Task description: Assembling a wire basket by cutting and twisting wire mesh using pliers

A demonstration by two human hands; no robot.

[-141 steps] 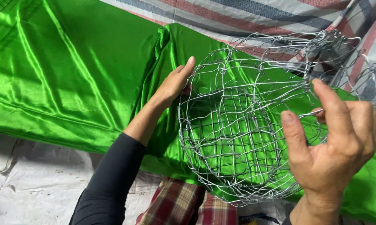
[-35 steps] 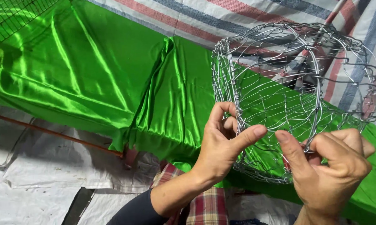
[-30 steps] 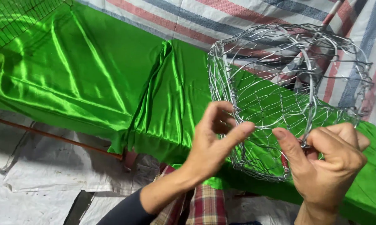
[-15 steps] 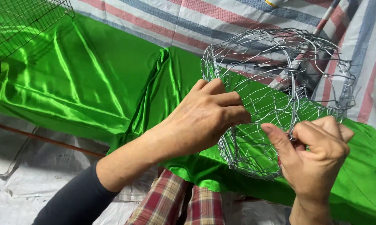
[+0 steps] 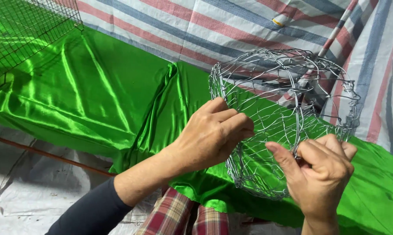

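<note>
Right now my left hand (image 5: 214,135) is curled around the near rim of the wire mesh basket (image 5: 288,117), fingers bent shut over the wire. My right hand (image 5: 322,169) pinches the lower right part of the same rim, thumb pressed toward the folded fingers; I cannot tell exactly which strand it grips. I hold the basket lifted and tipped on its side, its open mouth toward me, above the shiny green cloth (image 5: 83,95). That cloth is bunched into folds just left of the basket. Behind it hangs a striped tarp (image 5: 214,26) in red, blue and white. A dark wire grid cage (image 5: 26,30) sits at the far left corner, well apart. Below my wrists show plaid trousers (image 5: 179,215) and a grey ground sheet (image 5: 31,191).
</note>
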